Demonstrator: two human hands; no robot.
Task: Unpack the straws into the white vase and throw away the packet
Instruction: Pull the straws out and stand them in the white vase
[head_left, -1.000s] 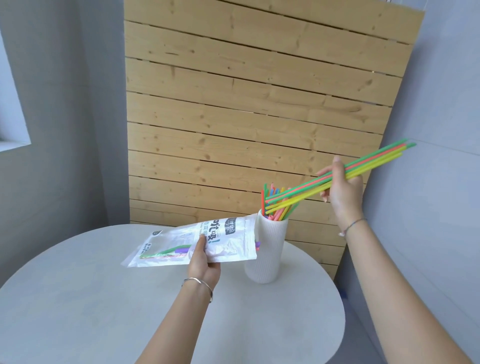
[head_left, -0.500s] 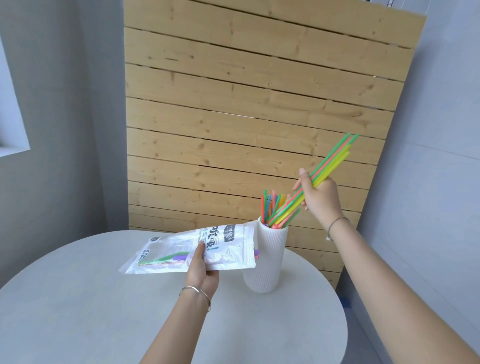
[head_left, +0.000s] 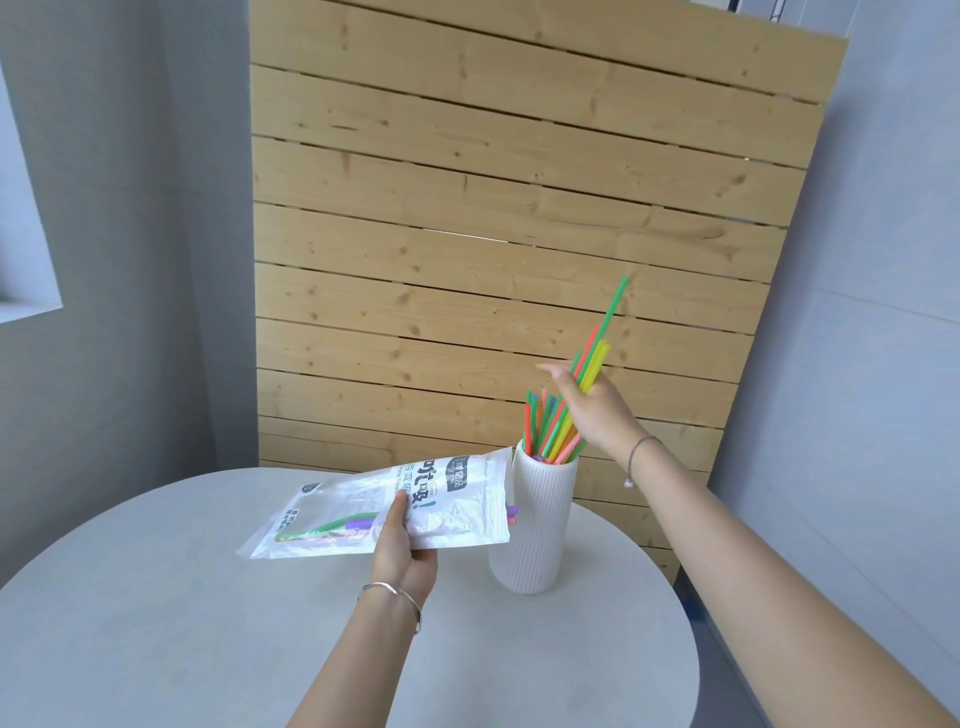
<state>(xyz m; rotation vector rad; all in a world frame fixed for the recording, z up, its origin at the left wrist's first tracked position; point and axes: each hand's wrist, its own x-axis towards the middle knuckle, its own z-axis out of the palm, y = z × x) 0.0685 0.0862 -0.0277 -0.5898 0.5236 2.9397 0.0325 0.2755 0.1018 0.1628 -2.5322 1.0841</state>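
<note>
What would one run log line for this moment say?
left hand: holds packet | right hand: lowering straws into white vase | packet: some straws left

White ribbed vase (head_left: 535, 530) stands upright on the table w/ a bunch of bright straws (head_left: 553, 434) leaning in its mouth, green/orange/yellow/pink, tips fanned up to the right. Clear printed packet (head_left: 452, 501) is held roughly flat just left of it, a few straws still inside.
</note>
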